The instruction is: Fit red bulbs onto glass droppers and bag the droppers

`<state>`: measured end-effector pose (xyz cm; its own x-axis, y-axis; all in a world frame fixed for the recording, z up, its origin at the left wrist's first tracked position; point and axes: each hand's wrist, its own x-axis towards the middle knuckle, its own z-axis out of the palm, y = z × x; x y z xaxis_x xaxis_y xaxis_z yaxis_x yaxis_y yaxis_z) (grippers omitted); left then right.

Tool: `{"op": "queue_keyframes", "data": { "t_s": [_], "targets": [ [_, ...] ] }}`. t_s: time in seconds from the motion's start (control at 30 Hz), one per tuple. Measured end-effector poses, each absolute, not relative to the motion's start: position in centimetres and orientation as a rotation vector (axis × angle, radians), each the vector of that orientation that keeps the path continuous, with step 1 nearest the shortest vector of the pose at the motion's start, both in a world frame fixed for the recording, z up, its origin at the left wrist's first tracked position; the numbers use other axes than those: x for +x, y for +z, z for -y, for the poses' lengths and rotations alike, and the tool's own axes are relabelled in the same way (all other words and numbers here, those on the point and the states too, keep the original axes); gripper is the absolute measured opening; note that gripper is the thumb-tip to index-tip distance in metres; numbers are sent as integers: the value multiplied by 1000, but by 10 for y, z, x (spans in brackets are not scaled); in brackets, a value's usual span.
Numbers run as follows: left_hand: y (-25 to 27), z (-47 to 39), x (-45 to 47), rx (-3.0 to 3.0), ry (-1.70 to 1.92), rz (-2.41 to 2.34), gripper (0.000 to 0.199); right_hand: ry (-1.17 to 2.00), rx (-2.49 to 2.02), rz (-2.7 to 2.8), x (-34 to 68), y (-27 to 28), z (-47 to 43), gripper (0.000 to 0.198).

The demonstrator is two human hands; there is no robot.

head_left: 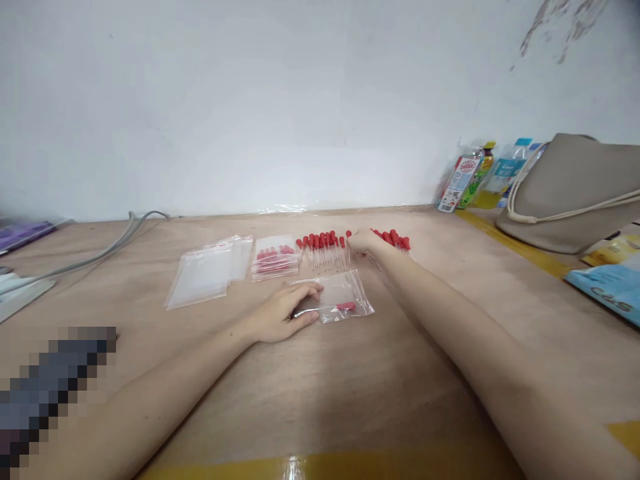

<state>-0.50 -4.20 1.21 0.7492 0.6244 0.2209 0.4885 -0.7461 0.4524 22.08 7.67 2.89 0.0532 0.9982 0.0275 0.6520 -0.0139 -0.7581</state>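
Observation:
My left hand [287, 312] rests on a clear zip bag [337, 287], its thumb and fingers apart. In that bag lies one dropper [346, 307] with a red rubber bulb and a thin clear stem. My right hand [363, 241] reaches to the row of red-bulbed droppers [323, 241], its fingers closed at the bulb of one dropper [349, 235] at the row's right end. More red-bulbed droppers [394, 238] lie to the right, partly behind my wrist. The fingertips of my right hand are partly hidden.
Left of the droppers are a stack of filled bags [274, 265] with red bulbs inside and flat clear bags [200, 273]. A grey cable [107, 252] crosses the left side. Bottles [503, 177], a carton [460, 183], a grey-brown bag [570, 193] and a blue packet [607, 287] stand or lie at right.

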Motion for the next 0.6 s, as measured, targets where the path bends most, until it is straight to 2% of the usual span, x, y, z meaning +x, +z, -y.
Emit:
{"op": "queue_keyframes", "data": {
  "t_s": [0.23, 0.33, 0.5, 0.6],
  "targets": [
    [13, 42, -4, 2611, 514, -872, 39, 911, -1429, 1311, 261, 29, -22, 12],
    [13, 42, -5, 2623, 507, -876, 41, 982, -1194, 1024, 274, 19, -4, 6],
    [13, 42, -6, 2611, 481, -887, 42, 965, -1154, 967, 272, 0, 17, 32],
    [13, 42, -5, 2604, 469, -909, 44, 1017, -1136, 980, 261, -3, 27, 40]
  ]
}}
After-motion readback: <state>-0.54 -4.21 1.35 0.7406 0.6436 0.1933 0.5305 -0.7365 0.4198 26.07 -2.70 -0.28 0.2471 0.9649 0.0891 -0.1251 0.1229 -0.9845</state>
